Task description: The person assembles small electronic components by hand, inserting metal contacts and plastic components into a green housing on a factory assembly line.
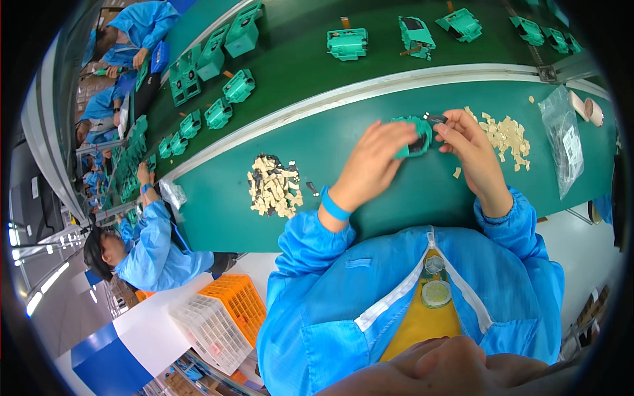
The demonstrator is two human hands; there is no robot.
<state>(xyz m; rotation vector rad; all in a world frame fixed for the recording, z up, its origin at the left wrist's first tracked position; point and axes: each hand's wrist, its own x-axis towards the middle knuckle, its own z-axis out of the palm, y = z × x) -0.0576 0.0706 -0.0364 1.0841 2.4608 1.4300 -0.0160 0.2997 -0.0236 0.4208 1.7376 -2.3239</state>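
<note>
A green plastic housing (422,146) with a dark inside lies on the green worktable in front of me. My left hand (371,158), with a blue band at its wrist, is over its left side, fingers across the top edge and thumb lower down, gripping it. Beside the housing's upper right corner, my right hand (474,150) pinches a small black strip (434,119) with pale ends between thumb and forefinger. Close to that hand is a scatter of cream-coloured pieces (505,137). A pile of cream and black pieces (272,188) lies left of my left hand, with a loose black strip (312,189) next to it.
Beyond a pale metal rail (356,88), a dark green belt (297,56) carries several green housings (347,43). A clear plastic bag (561,142) and pale rolls (586,109) lie at the right. A co-worker (155,244) sits left, near orange and white crates (241,307).
</note>
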